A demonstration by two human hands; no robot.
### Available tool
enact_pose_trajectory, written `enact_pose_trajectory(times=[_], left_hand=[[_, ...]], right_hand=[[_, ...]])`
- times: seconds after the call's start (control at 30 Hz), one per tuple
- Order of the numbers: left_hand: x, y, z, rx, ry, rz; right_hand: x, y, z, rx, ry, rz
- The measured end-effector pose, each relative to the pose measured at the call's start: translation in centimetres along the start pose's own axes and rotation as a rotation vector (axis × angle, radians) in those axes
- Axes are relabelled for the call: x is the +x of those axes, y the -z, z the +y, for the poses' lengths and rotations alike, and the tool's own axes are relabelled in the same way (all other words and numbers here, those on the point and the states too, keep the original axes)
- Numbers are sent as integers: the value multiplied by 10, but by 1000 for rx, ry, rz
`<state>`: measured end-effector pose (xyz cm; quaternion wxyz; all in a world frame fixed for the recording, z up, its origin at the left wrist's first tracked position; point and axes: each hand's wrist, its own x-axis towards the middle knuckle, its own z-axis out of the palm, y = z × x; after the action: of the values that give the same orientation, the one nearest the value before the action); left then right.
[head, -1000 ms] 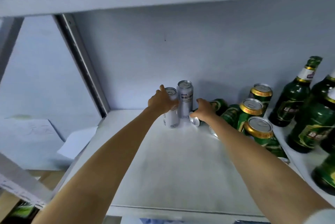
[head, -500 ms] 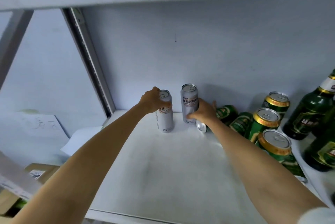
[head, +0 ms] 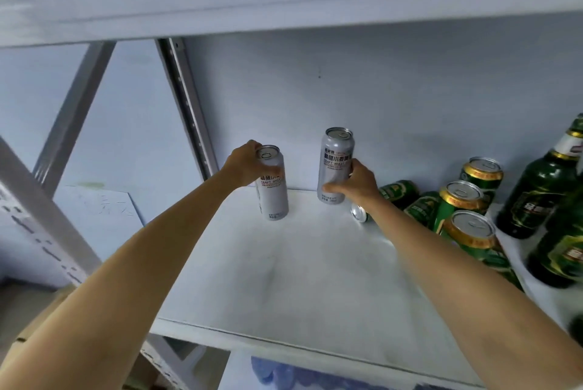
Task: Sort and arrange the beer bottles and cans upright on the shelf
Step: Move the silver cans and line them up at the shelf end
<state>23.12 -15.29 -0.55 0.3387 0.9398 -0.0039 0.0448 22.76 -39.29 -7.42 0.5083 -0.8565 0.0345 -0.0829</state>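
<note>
Two silver cans stand upright on the shelf (head: 299,288): the left hand (head: 244,166) curls round the nearer silver can (head: 273,189), the right hand (head: 356,181) round the farther silver can (head: 335,165) by the back wall. Sorting looks unfinished: beyond, green cans (head: 398,193) lie toppled beside upright green bottles (head: 536,197).

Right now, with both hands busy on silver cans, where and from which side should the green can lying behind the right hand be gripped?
Grip the lying green can round the middle of its body, coming down from above. It rests on its side on the shelf, so its ends face sideways, and the right hand and standing green cans crowd its flanks. Only its top looks free.
</note>
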Motion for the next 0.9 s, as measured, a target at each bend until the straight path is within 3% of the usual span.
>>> enact_pose_trajectory(times=[0.43,0.9], left_hand=[[-157,29,34,-168,-196,-70],[-340,-51,148,-176,-351,-342]], right_hand=[[-188,60,-1,93,-4,-66],[-395,210,71,-12,-152,63]])
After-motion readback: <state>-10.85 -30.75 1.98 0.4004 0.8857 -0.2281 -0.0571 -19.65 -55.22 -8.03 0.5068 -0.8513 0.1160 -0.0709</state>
